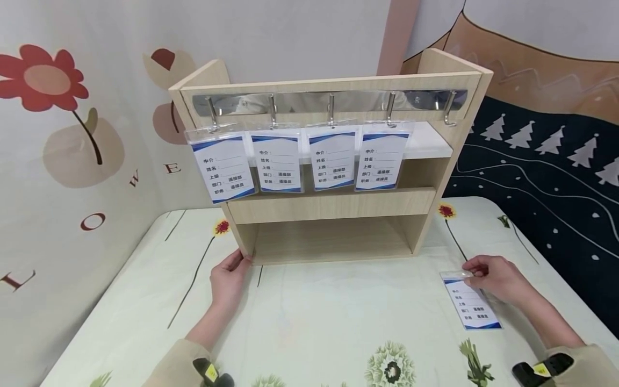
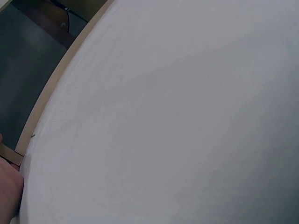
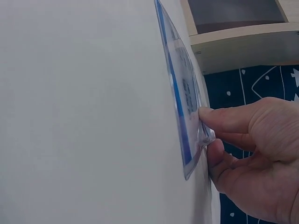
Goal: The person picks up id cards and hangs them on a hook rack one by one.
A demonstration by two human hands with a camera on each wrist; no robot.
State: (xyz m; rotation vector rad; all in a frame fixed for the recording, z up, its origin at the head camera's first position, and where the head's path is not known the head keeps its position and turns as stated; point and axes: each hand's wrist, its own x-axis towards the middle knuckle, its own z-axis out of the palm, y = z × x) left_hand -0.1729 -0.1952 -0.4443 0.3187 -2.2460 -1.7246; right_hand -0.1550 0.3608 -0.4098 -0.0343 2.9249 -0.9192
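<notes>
My right hand (image 1: 498, 277) pinches the top end of a clear plastic badge holder (image 1: 471, 303) between thumb and fingers, at the right of the table. The holder contains a white card with blue bands and printed lines. In the right wrist view the badge holder stands tilted, seen nearly edge-on. At the front lower left corner of a light wooden shelf (image 1: 333, 207), my left hand (image 1: 228, 279) grips the board, thumb at the front. Four similar badge holders (image 1: 279, 161) hang in a row from the hooks (image 1: 331, 110) along the shelf's upper board; the rightmost hook (image 1: 448, 110) bears none.
The shelf stands on a table with a pale floral cloth (image 1: 329, 317). Behind it are a light wall with a red flower (image 1: 50, 78) and letters, and a dark cloth with white trees (image 1: 541, 161). Black bands (image 1: 541, 371) circle both wrists.
</notes>
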